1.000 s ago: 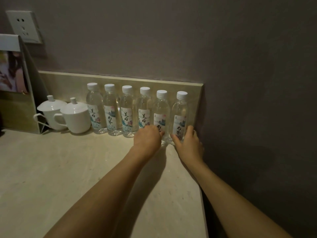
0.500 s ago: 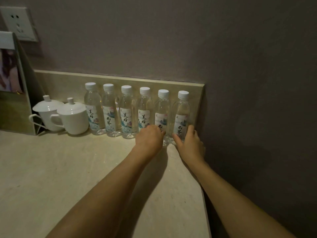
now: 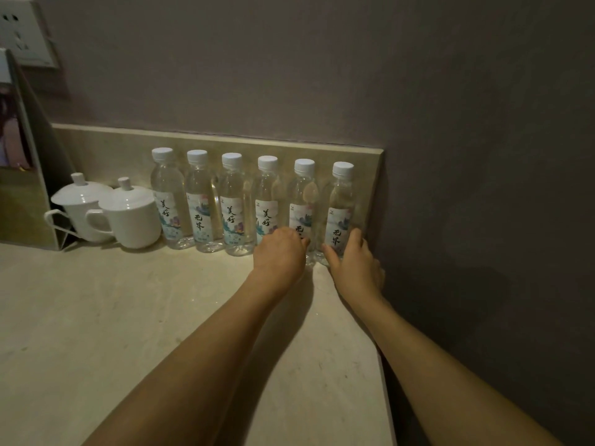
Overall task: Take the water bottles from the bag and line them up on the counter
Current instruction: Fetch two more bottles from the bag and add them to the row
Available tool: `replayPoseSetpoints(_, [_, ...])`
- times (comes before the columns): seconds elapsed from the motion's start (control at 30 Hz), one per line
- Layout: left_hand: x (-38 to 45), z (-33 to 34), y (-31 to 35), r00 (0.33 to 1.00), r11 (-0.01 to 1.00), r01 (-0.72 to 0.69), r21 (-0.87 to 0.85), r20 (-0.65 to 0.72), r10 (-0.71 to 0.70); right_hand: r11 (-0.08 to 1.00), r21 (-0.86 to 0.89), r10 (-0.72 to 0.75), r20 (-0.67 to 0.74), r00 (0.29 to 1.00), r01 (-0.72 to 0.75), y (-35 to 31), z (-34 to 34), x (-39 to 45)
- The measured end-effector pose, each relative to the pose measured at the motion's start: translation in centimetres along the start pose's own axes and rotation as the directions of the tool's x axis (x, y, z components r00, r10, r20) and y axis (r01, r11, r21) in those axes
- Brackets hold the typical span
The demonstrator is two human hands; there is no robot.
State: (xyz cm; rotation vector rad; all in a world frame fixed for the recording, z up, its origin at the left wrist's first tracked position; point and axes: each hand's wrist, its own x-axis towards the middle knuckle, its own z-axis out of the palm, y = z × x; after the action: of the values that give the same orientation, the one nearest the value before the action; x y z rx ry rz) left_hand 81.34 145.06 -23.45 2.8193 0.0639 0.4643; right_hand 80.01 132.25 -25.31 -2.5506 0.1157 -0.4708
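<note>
Several clear water bottles with white caps and printed labels stand upright in a row against the low backsplash on the beige counter (image 3: 96, 317). My left hand (image 3: 279, 255) wraps the base of the second bottle from the right (image 3: 302, 201). My right hand (image 3: 355, 263) grips the base of the rightmost bottle (image 3: 342, 204), thumb on its left side and fingers on its right. Both bottles stand on the counter. No bag is in view.
Two white lidded cups (image 3: 128, 217) stand left of the row, next to a grey folder stand (image 3: 29, 188) holding a brochure. A wall socket (image 3: 22, 33) is at the top left. The dark wall (image 3: 483, 220) bounds the counter's right edge.
Both hands stay on the two rightmost bottles. The view has shifted slightly, and the bottles and hands barely move.
</note>
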Motion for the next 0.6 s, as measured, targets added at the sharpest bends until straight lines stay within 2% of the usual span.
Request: replayPoseSetpoints(0.6, [0.06, 0.69, -0.15, 0.999, 1.0, -0.009, -0.03, -0.053, 0.007, 0.999, -0.049, 0.001, -0.003, 1.0, -0.001, -0.27, -0.08, -0.12])
